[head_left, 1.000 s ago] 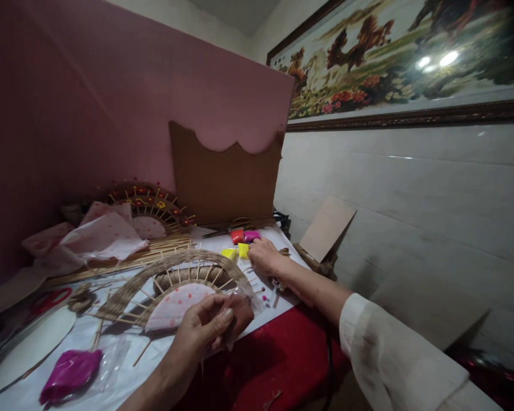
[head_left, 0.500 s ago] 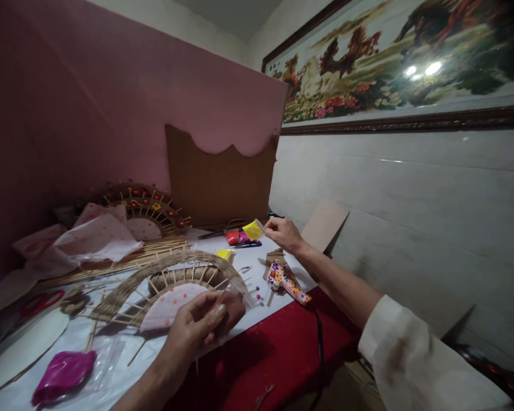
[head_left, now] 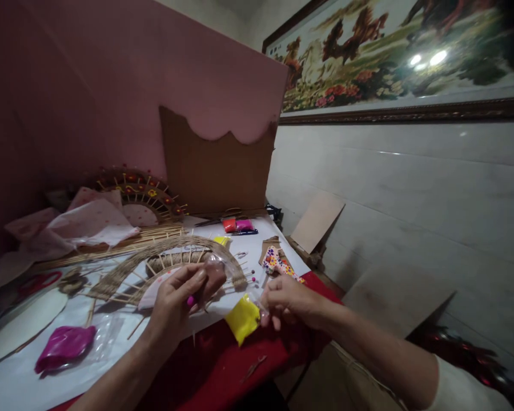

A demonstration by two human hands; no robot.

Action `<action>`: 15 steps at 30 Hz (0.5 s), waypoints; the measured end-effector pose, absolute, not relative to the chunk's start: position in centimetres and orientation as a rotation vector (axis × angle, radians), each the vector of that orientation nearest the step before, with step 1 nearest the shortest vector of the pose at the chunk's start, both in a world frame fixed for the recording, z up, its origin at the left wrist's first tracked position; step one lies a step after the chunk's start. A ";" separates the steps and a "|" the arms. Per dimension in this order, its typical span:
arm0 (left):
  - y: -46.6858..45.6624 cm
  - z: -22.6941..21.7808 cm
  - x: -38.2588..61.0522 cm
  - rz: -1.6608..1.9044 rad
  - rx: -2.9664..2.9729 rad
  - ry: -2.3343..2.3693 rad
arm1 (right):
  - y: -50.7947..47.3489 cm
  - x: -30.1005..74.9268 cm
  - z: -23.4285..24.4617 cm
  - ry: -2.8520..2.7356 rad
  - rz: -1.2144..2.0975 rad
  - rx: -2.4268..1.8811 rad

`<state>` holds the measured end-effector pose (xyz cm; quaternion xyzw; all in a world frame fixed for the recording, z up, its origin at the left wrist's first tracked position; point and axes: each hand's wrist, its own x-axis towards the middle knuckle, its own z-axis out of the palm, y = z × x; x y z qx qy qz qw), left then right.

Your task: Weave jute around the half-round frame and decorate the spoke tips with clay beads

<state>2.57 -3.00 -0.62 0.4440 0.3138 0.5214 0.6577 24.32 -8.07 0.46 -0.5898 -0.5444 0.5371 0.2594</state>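
My right hand (head_left: 288, 299) pinches the clear end of a small bag of yellow clay (head_left: 243, 318), which hangs over the table's front edge. My left hand (head_left: 177, 294) is closed on a clear plastic bag of brown clay (head_left: 214, 278). A small magenta ball (head_left: 191, 300) shows at the left fingers. Behind that hand lies a woven twine fan (head_left: 163, 257) with thin sticks and a dotted pale centre, partly hidden. A flower-patterned glue gun (head_left: 274, 260) lies just beyond the right hand, partly covered by it.
An opened bag of magenta clay (head_left: 66, 347) lies at front left. Red-handled scissors (head_left: 40, 282) and an oval card (head_left: 25, 325) are farther left. Red and magenta packets (head_left: 236, 225) and a pen (head_left: 245, 232) sit at the back. A decorated fan (head_left: 143, 191) stands behind.
My right hand has come from the back of the table towards me, bringing the yellow clay bag near my left hand. My left hand has shifted slightly left and up with the brown clay bag.
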 end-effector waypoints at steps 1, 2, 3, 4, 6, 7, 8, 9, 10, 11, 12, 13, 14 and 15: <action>-3.2 -0.6 2.7 1.161 1.026 0.705 | -8.1 24.2 -0.1 -1.584 1.308 -1.717; -3.4 -0.6 2.8 1.140 1.049 0.698 | -8.2 24.0 -0.4 -1.707 1.060 -1.827; -3.5 -0.7 2.9 1.121 1.076 0.692 | -8.3 23.9 -0.4 -1.808 0.754 -1.892; -3.7 -0.8 2.9 1.105 1.108 0.686 | -8.5 23.8 -0.2 -1.871 0.447 -1.893; -3.8 -1.1 3.0 1.083 1.182 0.668 | -9.0 23.3 0.6 -1.889 0.054 -1.720; -3.8 -1.3 3.0 1.073 1.216 0.660 | -9.4 23.0 0.9 -1.866 0.006 -1.599; -3.8 -1.5 3.0 1.065 1.244 0.654 | -9.7 22.5 1.2 -1.835 0.033 -1.489; -3.7 -1.7 3.0 1.060 1.259 0.652 | -9.9 22.0 1.4 -1.796 0.074 -1.406; -3.7 -1.9 2.9 1.053 1.265 0.652 | -10.2 21.5 1.4 -1.762 0.109 -1.352; -3.6 -2.1 2.9 1.045 1.263 0.656 | -10.3 21.0 1.3 -1.736 0.139 -1.319; -3.5 -2.2 2.8 1.036 1.256 0.662 | -10.3 20.6 1.1 -1.713 0.158 -1.298; -3.5 -2.4 2.8 1.030 1.247 0.667 | -10.3 20.2 0.8 -1.689 0.177 -1.287; -3.4 -2.5 2.7 1.025 1.238 0.663 | -10.3 20.0 0.4 -1.659 0.198 -1.282; -3.4 -2.5 2.7 1.022 1.235 0.654 | -10.2 19.8 0.0 -1.626 0.222 -1.280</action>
